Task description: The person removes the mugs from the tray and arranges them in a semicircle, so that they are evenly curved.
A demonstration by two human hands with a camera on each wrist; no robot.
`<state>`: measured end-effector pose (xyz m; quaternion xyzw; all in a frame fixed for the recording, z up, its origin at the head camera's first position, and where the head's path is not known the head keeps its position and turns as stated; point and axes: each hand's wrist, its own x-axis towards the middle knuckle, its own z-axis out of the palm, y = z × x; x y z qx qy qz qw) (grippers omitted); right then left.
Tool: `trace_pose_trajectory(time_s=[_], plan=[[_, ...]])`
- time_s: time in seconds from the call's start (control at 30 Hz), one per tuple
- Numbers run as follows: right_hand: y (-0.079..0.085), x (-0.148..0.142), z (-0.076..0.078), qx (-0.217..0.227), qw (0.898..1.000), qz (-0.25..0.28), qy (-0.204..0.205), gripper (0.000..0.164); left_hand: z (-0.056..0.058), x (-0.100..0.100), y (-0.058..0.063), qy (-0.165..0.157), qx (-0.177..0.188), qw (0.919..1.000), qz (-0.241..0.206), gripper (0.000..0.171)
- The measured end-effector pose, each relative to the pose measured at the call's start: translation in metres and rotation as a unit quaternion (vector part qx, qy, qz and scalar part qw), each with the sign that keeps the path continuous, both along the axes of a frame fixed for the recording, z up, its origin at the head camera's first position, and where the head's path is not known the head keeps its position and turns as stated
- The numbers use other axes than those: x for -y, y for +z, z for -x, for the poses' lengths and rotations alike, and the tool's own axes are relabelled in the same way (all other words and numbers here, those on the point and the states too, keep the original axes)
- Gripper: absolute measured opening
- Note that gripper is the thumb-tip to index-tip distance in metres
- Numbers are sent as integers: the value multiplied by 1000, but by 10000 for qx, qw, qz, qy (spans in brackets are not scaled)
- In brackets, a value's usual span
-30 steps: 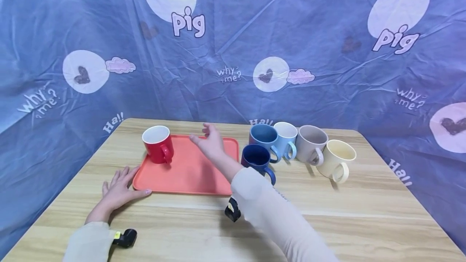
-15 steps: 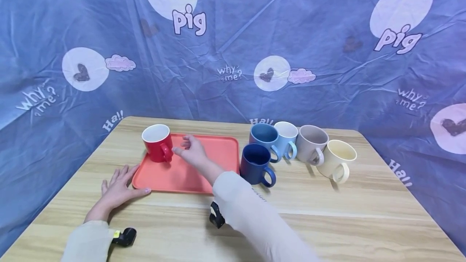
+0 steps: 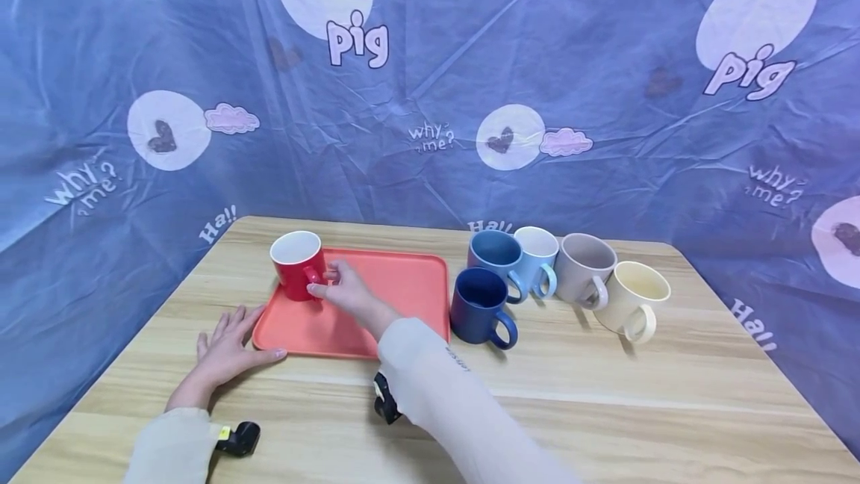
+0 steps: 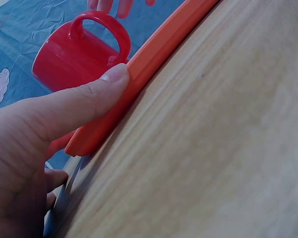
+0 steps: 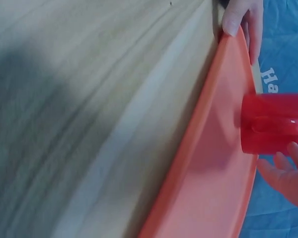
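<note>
A red mug (image 3: 290,280) with a white inside stands upright at the left end of a coral-red tray (image 3: 386,305). Beside the mug's handle is my right hand (image 3: 349,293), thumb toward the near side and fingers behind. In the right wrist view its spread fingertips (image 5: 295,153) come right up to the mug (image 5: 263,106). My left hand (image 3: 231,353) rests at the tray's near left corner, fingers spread along the left side. The left wrist view has its thumb (image 4: 97,96) pressed against the tray's rim (image 4: 154,62).
Right of the tray stand a navy mug (image 3: 473,320), a teal mug (image 3: 489,260), a light blue mug (image 3: 531,267), a grey mug (image 3: 578,278) and a cream mug (image 3: 621,305). The wooden table (image 3: 605,409) ends at a blue printed cloth (image 3: 430,81).
My right hand has moved left and down over the tray to the red mug's handle. The left hand stays at the tray's corner. The view has shifted slightly.
</note>
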<state>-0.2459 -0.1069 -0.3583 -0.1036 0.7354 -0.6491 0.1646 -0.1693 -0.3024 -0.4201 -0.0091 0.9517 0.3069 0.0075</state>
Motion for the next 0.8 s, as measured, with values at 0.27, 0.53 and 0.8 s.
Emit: trace_pose_trajectory(time_s=[0.27, 0.53, 0.8], plan=[[-2, 8, -3, 135, 9996, 259, -41, 42, 0, 0, -1, -22, -5, 10000, -40, 99], [-4, 12, -5, 272, 9990, 337, -75, 39, 1, 2, -5, -22, 2, 10000, 44, 98], [-2, 9, -9, 290, 9983, 378, -333, 35, 0, 2, -4, -50, -23, 10000, 32, 98]])
